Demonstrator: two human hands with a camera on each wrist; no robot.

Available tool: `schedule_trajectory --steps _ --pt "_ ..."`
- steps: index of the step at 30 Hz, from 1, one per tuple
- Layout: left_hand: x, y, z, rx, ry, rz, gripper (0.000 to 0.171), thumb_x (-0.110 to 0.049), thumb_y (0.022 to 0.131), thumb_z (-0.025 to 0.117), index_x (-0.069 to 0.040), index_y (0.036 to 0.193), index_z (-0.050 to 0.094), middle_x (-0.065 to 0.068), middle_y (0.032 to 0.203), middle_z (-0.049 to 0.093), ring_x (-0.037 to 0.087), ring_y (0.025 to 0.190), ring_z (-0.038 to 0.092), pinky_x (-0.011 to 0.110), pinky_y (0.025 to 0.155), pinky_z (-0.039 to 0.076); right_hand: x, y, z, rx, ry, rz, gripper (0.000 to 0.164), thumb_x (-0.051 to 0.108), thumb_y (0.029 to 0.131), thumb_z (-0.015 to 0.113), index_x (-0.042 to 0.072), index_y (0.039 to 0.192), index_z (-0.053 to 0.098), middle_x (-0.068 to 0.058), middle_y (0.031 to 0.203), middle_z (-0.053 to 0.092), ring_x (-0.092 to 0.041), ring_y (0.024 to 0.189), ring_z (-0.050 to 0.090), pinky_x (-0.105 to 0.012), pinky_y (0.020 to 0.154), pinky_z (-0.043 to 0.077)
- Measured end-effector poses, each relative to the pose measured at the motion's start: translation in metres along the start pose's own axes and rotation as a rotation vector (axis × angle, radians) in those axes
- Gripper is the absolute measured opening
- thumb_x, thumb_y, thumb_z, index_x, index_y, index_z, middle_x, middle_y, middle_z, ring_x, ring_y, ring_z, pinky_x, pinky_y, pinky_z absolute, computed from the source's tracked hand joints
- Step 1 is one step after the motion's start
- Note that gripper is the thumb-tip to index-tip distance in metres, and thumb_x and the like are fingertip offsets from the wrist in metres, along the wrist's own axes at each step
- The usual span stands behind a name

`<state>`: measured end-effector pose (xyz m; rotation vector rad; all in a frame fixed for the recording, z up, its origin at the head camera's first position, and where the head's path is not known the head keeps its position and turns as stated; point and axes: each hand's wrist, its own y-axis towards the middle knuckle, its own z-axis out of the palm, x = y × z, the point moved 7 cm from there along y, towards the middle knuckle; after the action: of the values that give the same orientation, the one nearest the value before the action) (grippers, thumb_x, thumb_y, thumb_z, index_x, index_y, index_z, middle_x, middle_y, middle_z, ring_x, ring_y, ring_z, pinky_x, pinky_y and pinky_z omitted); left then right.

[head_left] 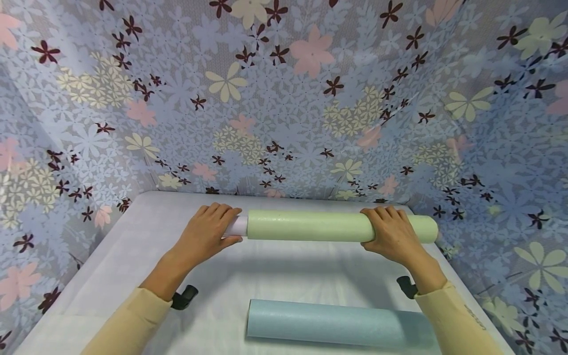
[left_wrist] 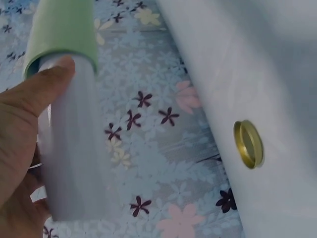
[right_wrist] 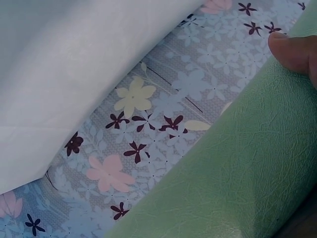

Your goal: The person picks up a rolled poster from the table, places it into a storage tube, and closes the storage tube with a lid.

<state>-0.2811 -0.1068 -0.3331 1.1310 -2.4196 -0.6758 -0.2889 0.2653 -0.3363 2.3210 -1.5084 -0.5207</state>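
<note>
Held level above the far part of the table is a light green roll with a leathery, creased surface, clearly seen in the right wrist view. A smooth pale lavender tube sticks out of its left end; how far it reaches inside is hidden. My left hand grips this tube, the thumb lying along it near the green rim. Near the other end, my right hand holds the green roll from the near side, fingers over the top; its thumb shows in the right wrist view.
A light blue roll lies on the white-covered table near its front edge, partly behind the right sleeve. In the left wrist view a gold ring rests on the white surface. Flowered cloth hangs around the table's back and sides.
</note>
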Motion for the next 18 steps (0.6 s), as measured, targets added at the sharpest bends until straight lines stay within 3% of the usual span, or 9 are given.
schedule_trajectory --steps 11,18 --pt "0.024 -0.009 -0.013 0.003 -0.102 -0.102 0.059 -0.050 0.076 0.073 -0.011 0.118 0.061 0.008 0.112 0.062 0.028 0.104 0.056 0.045 0.084 0.045 -0.003 -0.003 0.001 -0.019 -0.008 -0.004 0.077 0.032 0.055 0.087 0.012 0.122 0.054 -0.014 0.110 0.062 -0.038 0.100 0.055 -0.055 0.083 0.040" --pt "0.039 -0.021 -0.018 0.001 -0.179 -0.153 0.055 -0.040 0.076 0.076 -0.008 0.118 0.061 0.010 0.112 0.062 0.030 0.103 0.056 0.048 0.085 0.045 -0.005 -0.005 0.000 -0.046 -0.014 -0.011 0.078 0.033 0.053 0.087 0.013 0.121 0.054 -0.014 0.108 0.063 -0.038 0.098 0.055 -0.055 0.082 0.040"
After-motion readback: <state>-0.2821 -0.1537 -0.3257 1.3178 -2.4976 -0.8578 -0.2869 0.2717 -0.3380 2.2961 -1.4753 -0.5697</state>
